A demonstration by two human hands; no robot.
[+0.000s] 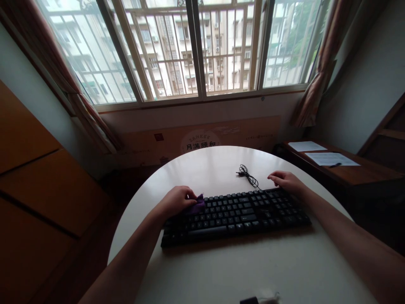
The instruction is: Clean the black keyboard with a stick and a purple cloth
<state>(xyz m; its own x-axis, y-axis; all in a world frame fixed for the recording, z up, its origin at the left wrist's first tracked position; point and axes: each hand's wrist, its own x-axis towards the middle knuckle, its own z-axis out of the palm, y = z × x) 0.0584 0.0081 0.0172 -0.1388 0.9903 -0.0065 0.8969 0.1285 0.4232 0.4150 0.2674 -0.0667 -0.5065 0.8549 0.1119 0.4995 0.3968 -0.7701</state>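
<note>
A black keyboard point(237, 215) lies across the round white table point(221, 270). My left hand point(177, 201) is closed on a small purple cloth point(198, 204) and presses it on the keyboard's upper left corner. My right hand point(286, 180) rests on the keyboard's far right corner, fingers bent over the edge, gripping it. The keyboard's black cable point(248, 175) lies coiled on the table just behind it.
A low wooden side table point(348, 169) at the right carries two sheets of paper point(330, 158) and a pen. A cardboard panel point(202, 139) leans under the window. A wooden cabinet point(38, 190) stands at the left. A small dark object point(253, 300) sits at the table's near edge.
</note>
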